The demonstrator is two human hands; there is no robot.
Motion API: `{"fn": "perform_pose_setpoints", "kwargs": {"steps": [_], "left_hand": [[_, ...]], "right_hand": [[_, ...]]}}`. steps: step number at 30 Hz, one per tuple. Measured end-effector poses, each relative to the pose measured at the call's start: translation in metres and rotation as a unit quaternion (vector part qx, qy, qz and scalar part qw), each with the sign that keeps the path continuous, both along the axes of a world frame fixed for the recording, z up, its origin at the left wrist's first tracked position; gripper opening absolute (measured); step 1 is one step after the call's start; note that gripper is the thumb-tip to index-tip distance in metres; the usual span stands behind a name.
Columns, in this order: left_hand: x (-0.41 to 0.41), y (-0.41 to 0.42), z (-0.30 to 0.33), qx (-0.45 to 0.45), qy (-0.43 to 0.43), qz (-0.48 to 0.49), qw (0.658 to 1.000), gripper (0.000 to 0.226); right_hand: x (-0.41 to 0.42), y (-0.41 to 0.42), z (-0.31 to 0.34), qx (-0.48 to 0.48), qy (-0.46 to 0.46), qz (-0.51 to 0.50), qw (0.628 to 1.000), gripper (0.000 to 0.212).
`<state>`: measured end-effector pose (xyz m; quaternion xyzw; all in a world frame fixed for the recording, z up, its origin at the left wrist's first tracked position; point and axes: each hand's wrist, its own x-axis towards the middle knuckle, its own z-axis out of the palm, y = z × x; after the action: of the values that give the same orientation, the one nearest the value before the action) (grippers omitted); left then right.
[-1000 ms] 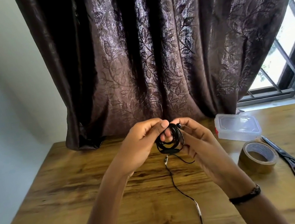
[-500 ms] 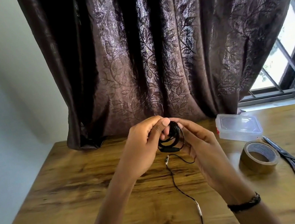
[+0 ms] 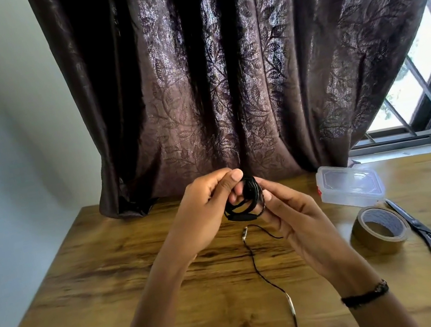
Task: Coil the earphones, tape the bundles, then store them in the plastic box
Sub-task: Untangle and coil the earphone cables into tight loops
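Both hands, the left hand (image 3: 203, 216) and the right hand (image 3: 298, 223), pinch the coiled earphones (image 3: 244, 204) above the counter (image 3: 116, 294) (loose cord trailing down).

A dark leaf-patterned curtain (image 3: 236, 74) hangs behind a wooden table (image 3: 114, 280); a barred window (image 3: 428, 76) admits daylight at right.

Glossy wood-grain table (image 3: 146, 303), clear plastic box (image 3: 350, 186)
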<state>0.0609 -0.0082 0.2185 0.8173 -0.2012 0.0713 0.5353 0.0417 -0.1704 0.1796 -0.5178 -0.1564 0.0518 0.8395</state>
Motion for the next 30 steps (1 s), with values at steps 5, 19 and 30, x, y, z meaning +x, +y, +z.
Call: {"fn": "perform_pose_setpoints", "kwargs": {"steps": [5,19,30], "left_hand": [[0.0,-0.001,0.001,0.019,-0.006,-0.012,1.0,0.035],[-0.007,-0.008,0.003,0.177,-0.184,0.108,0.961,0.038],[-0.014,-0.009,0.003,0.234,-0.261,0.162,0.922,0.027]], "right_hand": [[0.004,0.001,-0.002,0.001,-0.011,-0.022,1.0,0.033],[-0.002,0.021,0.0,0.063,0.034,-0.07,0.995,0.022],[-0.014,0.023,0.013,0.064,0.054,-0.055,0.995,0.031]]}}
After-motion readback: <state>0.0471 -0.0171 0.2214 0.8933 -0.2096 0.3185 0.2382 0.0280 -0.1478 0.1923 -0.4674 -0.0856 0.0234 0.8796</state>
